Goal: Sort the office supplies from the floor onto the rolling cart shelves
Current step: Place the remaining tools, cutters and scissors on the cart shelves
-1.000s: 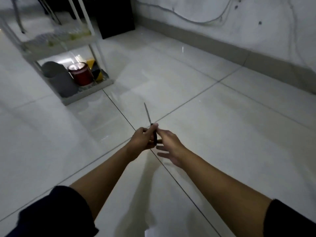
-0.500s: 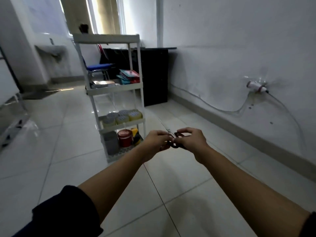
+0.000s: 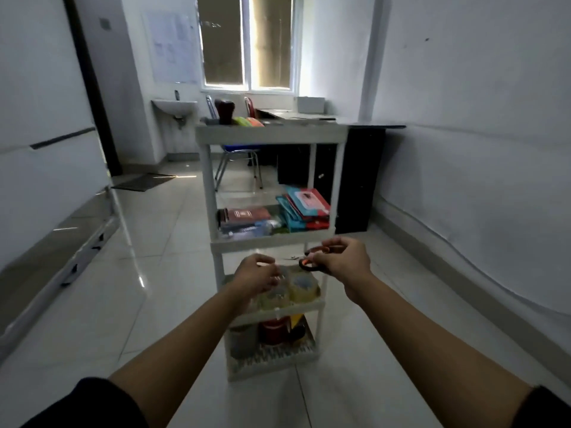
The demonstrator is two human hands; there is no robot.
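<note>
A white rolling cart (image 3: 207, 193) with several shelves stands straight ahead of me. My right hand (image 3: 344, 257) grips the orange-and-black handles of a pair of scissors (image 3: 306, 263). The thin blades point left, and my left hand (image 3: 258, 273) pinches their tip. Both hands hover in front of the cart, level with the shelf of tape rolls (image 3: 301, 287). Books and coloured packets (image 3: 304, 206) lie on the shelf above. A red tin (image 3: 273, 330) and a grey container sit on the bottom shelf.
The top shelf carries a dark object (image 3: 225, 111) and green and orange items. Behind the cart are a blue chair (image 3: 239, 157), a dark desk (image 3: 355, 168), a wall sink (image 3: 174, 108) and a window. A white wall runs along the right, glossy tiles all around.
My view has lifted from the floor to the cart, which is now much nearer. The scissors went from upright in my left hand to level between both hands.
</note>
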